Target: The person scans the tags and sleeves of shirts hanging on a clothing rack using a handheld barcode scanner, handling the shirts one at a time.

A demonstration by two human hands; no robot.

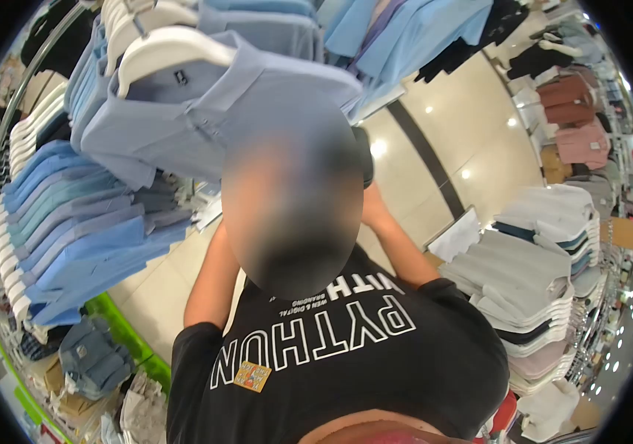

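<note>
A blurred oval patch covers the middle of the view and hides most of both hands. My left forearm (211, 285) reaches up to the patch's left edge, and the left hand behind it cannot be made out. On the other side, the edge of my right hand or wrist (375, 209) shows, with its fingers hidden. Just above it, part of a black object (364, 157) sticks out from the patch; its kind is unclear. A light blue collared shirt (161, 137) on a white hanger (176, 50) faces me beyond the hands, partly covered by the patch.
Blue and teal shirts (72, 214) hang in a row at left, near a metal rail (24, 74). Grey folded-looking garments (509, 274) hang at right. Denim clothing (94, 351) lies lower left by a green edge (128, 333). Tiled floor (472, 118) runs between the racks.
</note>
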